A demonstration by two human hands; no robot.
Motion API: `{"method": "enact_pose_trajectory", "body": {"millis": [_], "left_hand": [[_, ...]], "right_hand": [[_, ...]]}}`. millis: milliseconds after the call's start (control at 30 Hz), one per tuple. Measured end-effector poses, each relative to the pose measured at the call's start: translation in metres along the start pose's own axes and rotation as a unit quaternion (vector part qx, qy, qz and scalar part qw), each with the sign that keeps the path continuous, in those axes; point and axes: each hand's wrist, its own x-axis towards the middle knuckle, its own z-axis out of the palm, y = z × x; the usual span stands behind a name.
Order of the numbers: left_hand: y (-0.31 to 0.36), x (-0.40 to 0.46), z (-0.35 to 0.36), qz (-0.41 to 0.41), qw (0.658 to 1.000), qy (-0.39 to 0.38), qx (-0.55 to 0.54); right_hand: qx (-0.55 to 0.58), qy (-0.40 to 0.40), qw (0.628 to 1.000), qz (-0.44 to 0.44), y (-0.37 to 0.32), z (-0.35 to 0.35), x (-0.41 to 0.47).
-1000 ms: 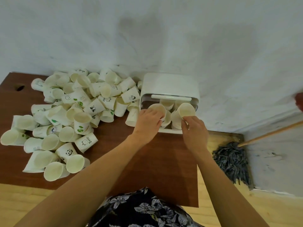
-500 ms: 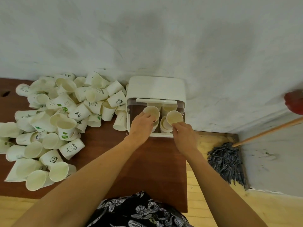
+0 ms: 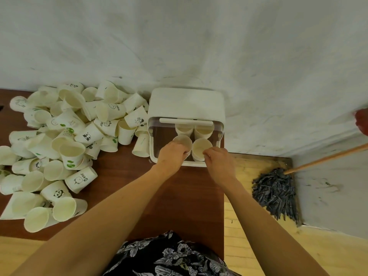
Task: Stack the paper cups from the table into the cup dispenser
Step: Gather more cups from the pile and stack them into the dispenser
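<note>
A white cup dispenser (image 3: 186, 105) with a clear front stands at the table's back right, against the wall. Two cup stacks (image 3: 194, 130) stand at its rear. My left hand (image 3: 172, 156) grips a paper cup (image 3: 182, 141) at the dispenser's front left. My right hand (image 3: 217, 158) pinches the near rim of another paper cup (image 3: 202, 146) at the front right. Both cups sit mouth up inside the dispenser. A large heap of loose paper cups (image 3: 65, 144) covers the table's left side.
The brown table (image 3: 179, 196) ends just right of the dispenser. Beyond that edge, a dark mop head (image 3: 275, 193) on a wooden handle (image 3: 326, 159) lies on the yellow floor. A white wall rises behind everything. A red object (image 3: 361, 123) shows at the right edge.
Both hands lowered their cups deeper into the dispenser's front compartments. The camera view shifted, so the dispenser and cup heap sit differently in frame.
</note>
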Motion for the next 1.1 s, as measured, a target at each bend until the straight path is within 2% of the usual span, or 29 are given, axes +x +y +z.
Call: {"method": "enact_pose_trajectory", "body": {"millis": [133,333,500,633,800,900,1100], "left_hand": [[-0.005,0.005,0.009,-0.013,0.999,-0.023,-0.024],[-0.007,0.004,0.014,-0.006,0.999,-0.015,-0.034],[-0.014,-0.014,0.002,0.023,0.997,0.028,-0.065],[-0.032,-0.048,-0.015,0.022,0.991,0.07,-0.109],[-0.081,-0.101,-0.038,-0.003,0.999,0.016,-0.029],[-0.12,-0.131,-0.049,-0.017,1.0,0.012,0.004],[-0.209,-0.191,-0.067,-0.031,0.999,-0.008,0.017]], "right_hand": [[0.0,-0.006,1.0,0.004,0.004,0.004,0.004],[0.006,0.01,1.0,0.015,0.0,0.006,0.002],[0.028,0.041,0.999,0.013,-0.024,0.001,-0.008],[0.051,0.026,0.998,-0.012,-0.059,0.008,-0.017],[0.048,-0.019,0.997,-0.063,-0.113,0.032,-0.033],[0.033,-0.06,0.994,-0.088,-0.151,0.05,-0.044],[0.019,-0.12,0.989,-0.081,-0.237,0.095,-0.075]]}}
